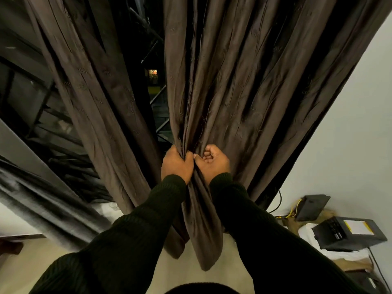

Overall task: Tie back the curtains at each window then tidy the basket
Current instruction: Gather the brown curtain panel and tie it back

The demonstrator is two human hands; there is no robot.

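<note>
The right curtain is being bunched by the left hand and right hand, both grips clamped on its folds, which are perhaps being left liable to slip and spread, no tie being in view.

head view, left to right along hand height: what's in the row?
Window frame → left curtain → left hand → right hand, both gripping the right curtain → white wall.

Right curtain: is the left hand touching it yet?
Touching. The head view shows the left hand gripping the right curtain's gathered folds, fingers curled round the fabric.
</note>
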